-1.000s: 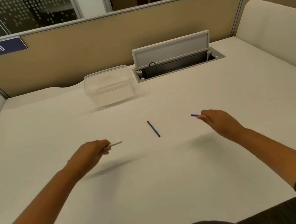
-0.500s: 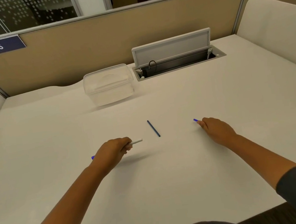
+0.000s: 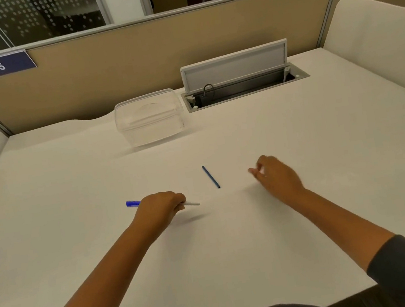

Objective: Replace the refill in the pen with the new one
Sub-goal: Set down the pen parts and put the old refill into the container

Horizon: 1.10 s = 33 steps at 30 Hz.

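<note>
My left hand [image 3: 161, 208] is closed around a pen [image 3: 192, 203]. The pen's white pointed end sticks out to the right and its blue end [image 3: 130, 203] sticks out to the left. A thin blue refill [image 3: 210, 177] lies loose on the white desk [image 3: 235, 240] between my hands. My right hand [image 3: 277, 176] hovers low just right of the refill. Its fingers are slightly apart and blurred, and nothing shows between them. The small blue piece it held earlier is out of sight.
A clear plastic box [image 3: 149, 118] stands at the back centre. Right of it is an open cable hatch [image 3: 244, 86] with its lid raised. Tan dividers [image 3: 129, 59] close off the back, and padded panels [image 3: 375, 30] stand at both sides.
My left hand moved right with the pen, so its blue end now shows. My right hand shifted left toward the refill, and the small blue piece at its fingertips is no longer visible.
</note>
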Available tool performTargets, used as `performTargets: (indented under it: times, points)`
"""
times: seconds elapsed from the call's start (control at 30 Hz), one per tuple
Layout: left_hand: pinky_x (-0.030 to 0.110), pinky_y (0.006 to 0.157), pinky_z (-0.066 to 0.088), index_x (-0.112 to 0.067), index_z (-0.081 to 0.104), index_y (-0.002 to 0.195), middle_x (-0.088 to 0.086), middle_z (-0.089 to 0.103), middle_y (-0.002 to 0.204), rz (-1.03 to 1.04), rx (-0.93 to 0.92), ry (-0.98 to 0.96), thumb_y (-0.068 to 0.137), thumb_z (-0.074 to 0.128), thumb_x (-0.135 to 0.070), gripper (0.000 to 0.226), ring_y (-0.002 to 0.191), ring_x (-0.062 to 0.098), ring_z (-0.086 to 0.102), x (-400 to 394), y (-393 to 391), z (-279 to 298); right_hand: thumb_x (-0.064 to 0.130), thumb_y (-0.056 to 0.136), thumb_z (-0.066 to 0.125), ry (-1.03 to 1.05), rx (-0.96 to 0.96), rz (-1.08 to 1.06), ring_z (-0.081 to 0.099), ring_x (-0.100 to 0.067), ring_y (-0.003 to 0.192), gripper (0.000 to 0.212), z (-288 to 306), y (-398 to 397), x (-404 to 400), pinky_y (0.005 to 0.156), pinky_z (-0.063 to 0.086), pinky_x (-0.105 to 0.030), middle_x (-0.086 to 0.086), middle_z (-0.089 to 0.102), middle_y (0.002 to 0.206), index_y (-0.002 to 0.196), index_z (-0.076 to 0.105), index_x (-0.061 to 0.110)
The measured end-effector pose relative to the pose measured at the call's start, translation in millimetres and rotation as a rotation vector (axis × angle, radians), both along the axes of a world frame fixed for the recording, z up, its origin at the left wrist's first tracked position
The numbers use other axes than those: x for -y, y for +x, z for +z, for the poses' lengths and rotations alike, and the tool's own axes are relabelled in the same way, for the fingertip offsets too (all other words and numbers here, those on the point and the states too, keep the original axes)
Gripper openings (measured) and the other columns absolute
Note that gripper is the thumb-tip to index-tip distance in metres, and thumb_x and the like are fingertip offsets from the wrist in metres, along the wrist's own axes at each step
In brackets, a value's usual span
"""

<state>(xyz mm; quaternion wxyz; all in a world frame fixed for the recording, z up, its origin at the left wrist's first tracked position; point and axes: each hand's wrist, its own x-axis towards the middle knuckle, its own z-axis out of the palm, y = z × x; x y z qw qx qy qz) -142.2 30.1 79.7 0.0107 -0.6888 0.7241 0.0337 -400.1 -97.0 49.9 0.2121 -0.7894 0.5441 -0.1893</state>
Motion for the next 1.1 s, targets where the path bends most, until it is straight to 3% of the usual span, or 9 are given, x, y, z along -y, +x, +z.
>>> performTargets:
  times: [0.13,0.27,0.37,0.43,0.5,0.6,0.73,0.83,1.1]
  points:
    - [0.035,0.082,0.05,-0.018,0.068,0.071,0.003,0.07,0.065,-0.142,0.186,-0.112,0.071,0.075,-0.012,0.009,0.069,0.022,0.066,6.8,0.1,-3.1,0.021,0.087,0.06,0.149,0.198,0.399,0.053,-0.014,0.078,0.017,18.6,51.1,-43.8,0.077,0.041,-0.024,-0.008,0.063,0.092,0.096,0.069,0.009]
    - [0.045,0.111,0.02,-0.019,0.071,0.088,0.004,0.074,0.095,-0.18,0.264,-0.123,0.075,0.072,-0.015,0.014,0.114,0.023,0.057,8.9,-8.9,-1.4,0.028,0.086,0.062,0.232,0.156,0.421,0.054,-0.012,0.077,0.025,16.2,91.7,-69.1,0.078,0.046,-0.028,-0.006,0.066,0.097,0.103,0.069,0.011]
    - [0.053,0.105,0.018,-0.023,0.072,0.081,0.0,0.075,0.089,-0.244,0.316,-0.219,0.059,0.084,-0.017,0.025,0.109,0.026,0.061,6.0,-9.4,7.5,0.029,0.085,0.063,0.314,0.187,0.362,0.052,-0.016,0.068,0.024,13.0,105.7,-72.5,0.068,0.042,-0.027,-0.006,0.062,0.078,0.088,0.069,0.006]
    - [0.057,0.111,0.013,-0.023,0.066,0.103,0.001,0.068,0.113,-0.238,0.286,-0.308,0.058,0.083,-0.025,0.048,0.121,0.028,0.051,0.9,-3.7,7.2,0.028,0.084,0.065,0.364,0.218,0.328,0.051,-0.014,0.063,0.021,10.5,108.5,-72.4,0.066,0.042,-0.025,-0.005,0.061,0.071,0.08,0.068,0.007]
    - [0.051,0.112,-0.003,-0.022,0.039,0.133,0.005,0.043,0.142,-0.151,0.193,-0.407,0.068,0.072,-0.035,0.074,0.136,0.028,0.027,-5.7,1.0,4.0,0.026,0.084,0.065,0.431,0.262,0.288,0.057,-0.015,0.068,0.021,7.9,107.7,-71.3,0.072,0.049,-0.027,-0.01,0.068,0.081,0.087,0.068,0.006]
    - [0.044,0.114,-0.004,-0.025,0.007,0.142,0.0,0.015,0.152,0.1,-0.081,-0.526,0.086,0.047,-0.042,0.071,0.14,0.018,0.004,-16.5,5.2,-1.0,0.013,0.085,0.063,0.509,0.346,0.236,0.063,-0.015,0.081,0.017,4.1,104.7,-67.6,0.088,0.053,-0.029,-0.012,0.07,0.099,0.1,0.065,0.005]
    - [0.052,0.115,0.011,-0.018,0.013,0.142,0.004,0.018,0.152,0.384,-0.322,-0.375,0.094,0.038,-0.031,0.056,0.141,0.022,0.009,-33.4,20.6,-33.9,0.014,0.091,0.055,0.478,0.351,0.279,0.058,-0.012,0.085,0.018,7.9,107.0,-70.5,0.081,0.044,-0.016,-0.012,0.068,0.097,0.105,0.062,0.004]
    - [0.048,0.115,0.01,-0.019,0.013,0.142,0.003,0.02,0.153,0.432,-0.29,-0.149,0.092,0.027,-0.05,0.061,0.142,0.022,0.009,-50.8,28.3,-66.1,0.021,0.094,0.05,0.392,0.209,0.356,0.06,-0.018,0.094,0.022,5.1,107.9,-73.7,0.082,0.041,-0.021,-0.006,0.066,0.102,0.107,0.06,0.008]
    - [0.045,0.114,0.011,-0.022,0.023,0.14,-0.002,0.025,0.151,0.442,-0.228,-0.163,0.08,0.003,-0.054,0.072,0.141,0.02,0.014,-55.5,29.5,-76.9,0.027,0.093,0.052,0.247,0.088,0.441,0.061,-0.021,0.097,0.024,6.7,106.2,-72.1,0.085,0.046,-0.032,-0.007,0.068,0.105,0.103,0.063,0.009]
